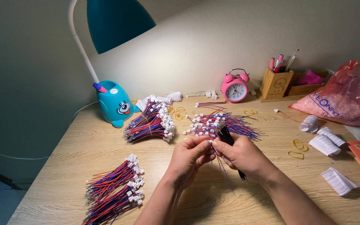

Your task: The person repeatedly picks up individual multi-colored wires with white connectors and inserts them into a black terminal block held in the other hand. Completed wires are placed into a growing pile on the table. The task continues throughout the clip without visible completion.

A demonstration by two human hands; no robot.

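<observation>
Spanning the whole lower view, the wooden desk [84, 154] carries every item; positions below are given relative to the pink alarm clock [234, 87] at its back edge. Left of the clock, well apart, stands a blue desk lamp [115, 102] with a teal shade. Right of the clock sit a wooden pen holder [275, 83] and, further right, a red plastic bag [342, 96]. Left and forward of the clock lies a large wire bundle [151, 123] of red and blue leads with white connectors. Far forward and left of the clock, near the desk's front edge, lie two tied wire bundles [113, 187]. Just forward of the clock a loose wire pile [226, 123] is spread out. Forward of that pile, the right hand [242, 154] is closed around a dark wire bunch [226, 135], its connector ends pointing toward the clock. The left hand [190, 156] touches the right hand's fingertips, pinching at the top of the same bunch. Right and forward of the clock lie white paper rolls [326, 141] and yellow rubber bands [298, 148].
</observation>
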